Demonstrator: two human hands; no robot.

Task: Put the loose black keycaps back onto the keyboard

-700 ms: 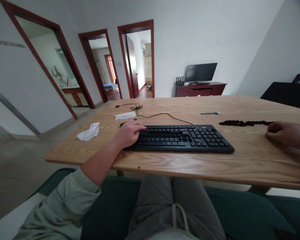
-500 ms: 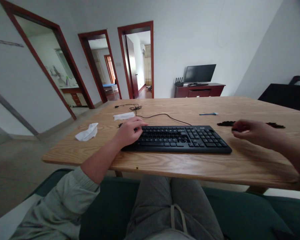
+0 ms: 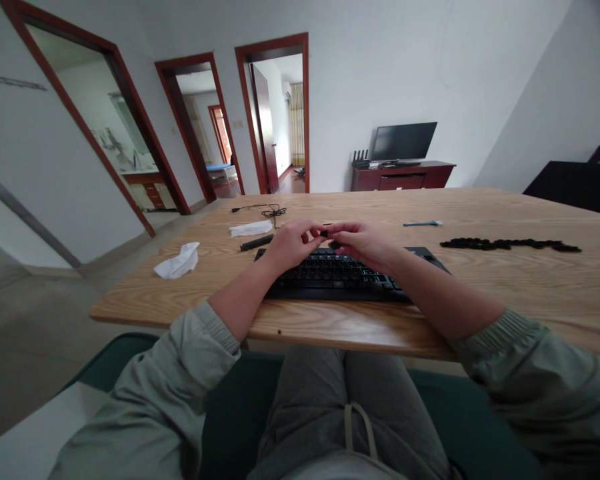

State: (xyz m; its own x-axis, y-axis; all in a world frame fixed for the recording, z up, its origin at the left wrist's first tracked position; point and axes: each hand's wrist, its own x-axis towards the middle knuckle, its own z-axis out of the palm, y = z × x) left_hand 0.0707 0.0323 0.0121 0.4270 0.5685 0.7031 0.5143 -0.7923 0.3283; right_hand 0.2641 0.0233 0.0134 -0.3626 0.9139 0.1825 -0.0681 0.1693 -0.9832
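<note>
Clock directions are read from the keyboard [image 3: 330,283], with 12 o'clock pointing away from the person

1. Left hand [image 3: 291,244]: raised just above the left half of the keyboard, fingers curled, thumb and forefinger pinched on a small black piece [image 3: 324,233]
2. Right hand [image 3: 364,244]: raised above the middle of the keyboard, fingers curled, fingertips closed on the same small black piece from its 3 o'clock side. Which hand carries the load cannot be told
3. Small black piece: held in the air between the fingertips of both hands, clear of the keys, over the far edge of the keyboard
4. Keyboard: black, lying flat on the wooden surface [image 3: 530,280] near its front edge. The right forearm crosses its right end and hides part of it
5. Row of black pieces [image 3: 510,245]: laid in a line on the surface at 3 o'clock, well apart from both hands
6. Blue tool [image 3: 421,223]: lies at 2 o'clock, beyond the row
7. Black stick [image 3: 256,243]: lies at 10 o'clock, just beside the far left corner of the keyboard
8. Flat tissue [image 3: 250,229]: lies at 10 o'clock, just beyond the black stick
9. Crumpled tissue [image 3: 177,263]: lies at 9 o'clock, near the left edge of the surface
10. Cable [image 3: 273,212]: coiled at 11 o'clock, near the far edge
</note>
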